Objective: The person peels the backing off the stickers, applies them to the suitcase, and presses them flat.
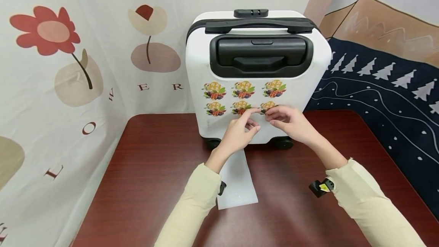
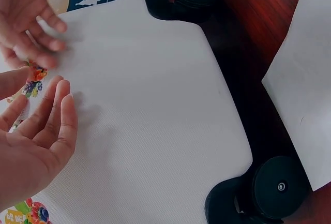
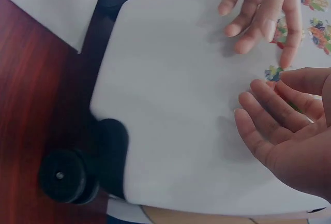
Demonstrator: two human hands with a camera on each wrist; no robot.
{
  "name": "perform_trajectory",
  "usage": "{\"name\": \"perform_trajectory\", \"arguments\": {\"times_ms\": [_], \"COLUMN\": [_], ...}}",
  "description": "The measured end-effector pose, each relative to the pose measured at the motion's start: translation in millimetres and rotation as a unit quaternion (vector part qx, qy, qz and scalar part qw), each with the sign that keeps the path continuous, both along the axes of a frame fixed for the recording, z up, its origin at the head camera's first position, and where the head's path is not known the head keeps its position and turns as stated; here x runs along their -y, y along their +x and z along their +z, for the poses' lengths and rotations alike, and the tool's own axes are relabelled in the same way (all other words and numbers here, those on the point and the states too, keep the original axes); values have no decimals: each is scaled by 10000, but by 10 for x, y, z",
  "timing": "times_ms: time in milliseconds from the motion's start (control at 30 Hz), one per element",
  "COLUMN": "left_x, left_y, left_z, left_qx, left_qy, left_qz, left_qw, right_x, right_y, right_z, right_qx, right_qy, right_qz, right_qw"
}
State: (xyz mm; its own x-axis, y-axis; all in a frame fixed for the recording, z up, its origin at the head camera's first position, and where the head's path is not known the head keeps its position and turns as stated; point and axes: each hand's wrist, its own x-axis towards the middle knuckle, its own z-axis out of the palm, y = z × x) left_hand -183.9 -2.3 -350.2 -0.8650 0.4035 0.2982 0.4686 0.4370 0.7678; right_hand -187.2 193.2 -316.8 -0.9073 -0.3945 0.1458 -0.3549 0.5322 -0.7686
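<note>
A white suitcase [image 1: 253,125] stands on the table, with two rows of three fruit-patterned stickers on its front. Both hands are at the lower right sticker [image 1: 268,106], which they partly cover. My left hand [image 1: 239,130] reaches its index finger to that sticker's left side, the other fingers loosely bent. From the right, my right hand [image 1: 292,124] has its fingertips at the sticker's right edge; the fingers look relaxed in the right wrist view. Whether the fingertips press the sticker or hover just off it, I cannot tell. Nearby is the lower middle sticker [image 1: 241,106].
A white sheet of paper [image 1: 237,180] lies on the reddish-brown table [image 1: 154,174], partly under the left forearm. Black wheels [image 1: 283,143] sit at the suitcase's base. Its black handle panel [image 1: 262,54] is above the stickers. Printed cloths [image 1: 113,22] hang behind.
</note>
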Motion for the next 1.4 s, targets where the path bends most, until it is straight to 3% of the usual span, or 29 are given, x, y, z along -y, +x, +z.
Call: {"name": "perform_trajectory", "arguments": {"times_ms": [233, 700, 1100, 1400], "left_x": [-3, -7, -18, -20], "left_y": [9, 11, 24, 24], "left_z": [6, 9, -19, -62], "left_qx": [60, 46, 190, 247], "left_qy": [41, 44, -40, -7], "left_qz": [-21, -20, -26, -81], "left_qw": [10000, 10000, 9998, 9997], "right_x": [-60, 11, -112, -87], "right_y": [22, 43, 62, 55], "right_z": [-60, 249, 167, 168], "right_qx": [77, -308, -83, -174], "right_qy": [168, -313, -203, -274], "right_qz": [-104, 56, -354, -128], "right_qw": [9998, 9990, 9991, 9994]}}
